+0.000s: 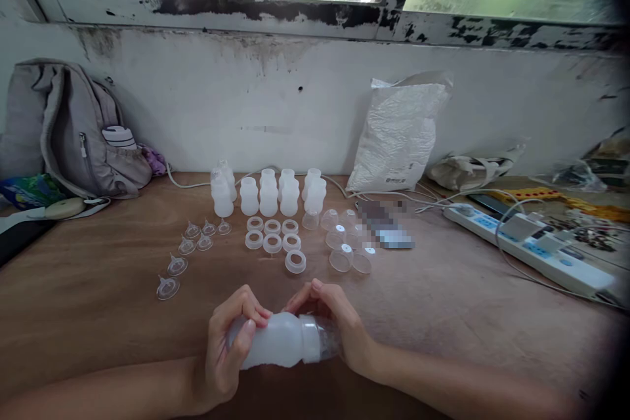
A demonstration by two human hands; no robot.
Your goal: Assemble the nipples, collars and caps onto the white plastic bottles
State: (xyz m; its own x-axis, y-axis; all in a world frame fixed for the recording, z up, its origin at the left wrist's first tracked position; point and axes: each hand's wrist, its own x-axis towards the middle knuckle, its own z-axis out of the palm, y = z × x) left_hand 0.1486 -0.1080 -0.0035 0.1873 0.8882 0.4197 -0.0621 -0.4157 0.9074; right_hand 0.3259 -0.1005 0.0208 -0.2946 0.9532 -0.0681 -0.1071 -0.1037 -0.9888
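Note:
A milky white baby bottle (278, 340) lies sideways between my hands, low over the wooden table (98, 315). My left hand (229, 348) wraps round its body. Round the clear cap end (325, 336) of the bottle, my right hand (335, 321) curls closed. Behind them stand several white bottle bodies (268, 195) in a row. In front of those lie several white screw rings (272, 236), several clear teats (189, 249) to the left, and several clear caps (344, 246) to the right.
A grey backpack (73, 131) leans on the wall at the far left. A white plastic bag (398, 134) stands at the back right. A white power strip (531, 246) with cables lies at the right, near a blurred object (386, 226).

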